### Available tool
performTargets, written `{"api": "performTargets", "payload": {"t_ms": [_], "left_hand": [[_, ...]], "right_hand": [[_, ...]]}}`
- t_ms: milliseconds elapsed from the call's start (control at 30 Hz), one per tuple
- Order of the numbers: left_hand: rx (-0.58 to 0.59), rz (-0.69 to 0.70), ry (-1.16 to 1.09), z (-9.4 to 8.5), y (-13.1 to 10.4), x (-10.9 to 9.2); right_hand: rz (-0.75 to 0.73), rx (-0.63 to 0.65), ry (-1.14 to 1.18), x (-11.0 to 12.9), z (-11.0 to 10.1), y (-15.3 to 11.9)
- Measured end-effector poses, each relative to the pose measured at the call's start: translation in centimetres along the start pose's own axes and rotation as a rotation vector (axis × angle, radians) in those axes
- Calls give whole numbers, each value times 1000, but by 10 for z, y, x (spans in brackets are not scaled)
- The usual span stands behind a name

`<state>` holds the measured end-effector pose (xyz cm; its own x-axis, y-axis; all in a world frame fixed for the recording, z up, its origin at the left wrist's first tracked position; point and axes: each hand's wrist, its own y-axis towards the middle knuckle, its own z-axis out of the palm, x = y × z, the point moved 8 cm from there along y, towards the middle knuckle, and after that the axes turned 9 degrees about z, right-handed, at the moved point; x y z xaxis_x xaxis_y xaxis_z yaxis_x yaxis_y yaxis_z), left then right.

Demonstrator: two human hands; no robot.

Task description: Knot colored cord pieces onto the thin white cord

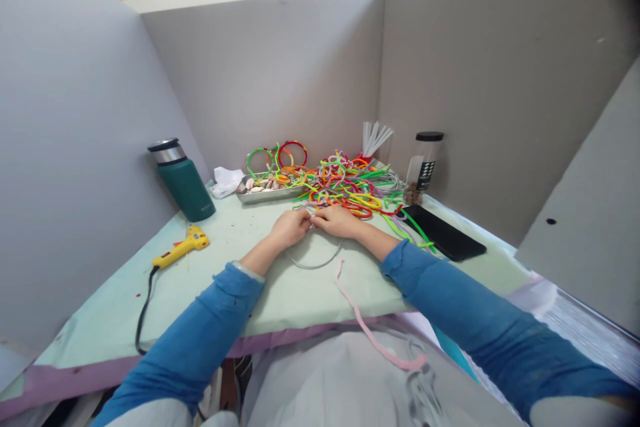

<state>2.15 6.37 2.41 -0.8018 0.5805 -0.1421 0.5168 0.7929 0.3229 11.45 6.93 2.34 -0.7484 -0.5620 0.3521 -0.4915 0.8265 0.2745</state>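
Observation:
My left hand and my right hand meet near the middle of the table, with fingertips pinched close together. A thin grey hoop curves below them toward me, and its ends run up to the fingers. The fingers hide the exact join. Nearer me, a soft pink strip lies partly on the table and hangs over the edge onto my lap. Just beyond my hands is a tangled heap of colourful cords in red, green, yellow, orange and purple.
A metal tray of small pieces stands behind my hands, near colourful rings. At left are a yellow glue gun, green bottle and crumpled white tissue. A black phone and clear black-lidded container are right. Grey partitions enclose the table.

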Motion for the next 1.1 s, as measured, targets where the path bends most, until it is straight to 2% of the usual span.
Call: {"api": "performTargets", "payload": {"t_ms": [167,400,1100], "left_hand": [[5,1,-24,1,0,0],[-44,-35,-51,0,1,3],[-84,-18,-35,-6,0,2]], "right_hand": [[10,1,29,0,-1,0],[30,1,27,0,-4,-1],[10,6,127,-7,3,4]]}}
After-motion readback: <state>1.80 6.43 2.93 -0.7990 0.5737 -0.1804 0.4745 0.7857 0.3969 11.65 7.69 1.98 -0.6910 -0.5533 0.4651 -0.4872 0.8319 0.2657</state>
